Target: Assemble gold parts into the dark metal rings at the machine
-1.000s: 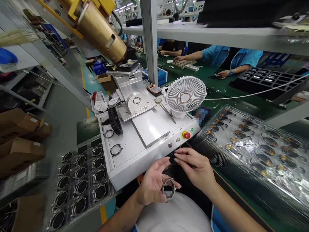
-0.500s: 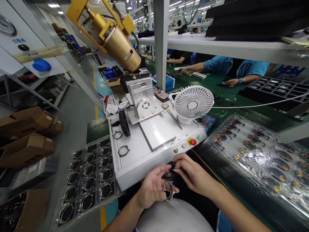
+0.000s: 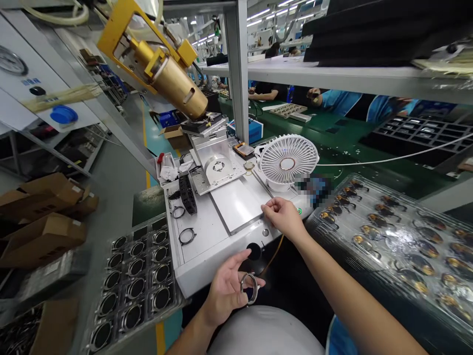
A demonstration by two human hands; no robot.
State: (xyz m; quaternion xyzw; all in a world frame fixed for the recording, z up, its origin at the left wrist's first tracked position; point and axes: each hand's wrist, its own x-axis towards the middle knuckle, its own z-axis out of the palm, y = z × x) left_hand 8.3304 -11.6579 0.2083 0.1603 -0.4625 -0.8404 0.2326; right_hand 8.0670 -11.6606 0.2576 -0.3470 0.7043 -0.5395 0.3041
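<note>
My left hand (image 3: 227,286) pinches a round metal watch case (image 3: 250,288), held on edge below the front of the white machine (image 3: 207,261). A black round shape (image 3: 254,251) shows by the tip of my left forefinger; I cannot tell whether the finger touches it. My right hand (image 3: 283,214) is over the machine's front right edge, near the flat white plate (image 3: 236,204). Its thumb and fingertips are pressed together, and anything between them is hidden. Two thin dark rings, one of them a nearer ring (image 3: 187,236), lie on the machine's left side.
A gold cylindrical press head (image 3: 181,88) hangs over the metal fixture (image 3: 218,170). A white fan (image 3: 288,160) stands at the right. Clear trays flank the machine: a left tray (image 3: 144,301) of watch cases and a right tray (image 3: 399,236) of round parts. Co-workers sit beyond the post (image 3: 238,74).
My right hand has left my left hand and moved up to the machine's front edge, covering the red button. My left hand keeps the watch case, shifted slightly left.
</note>
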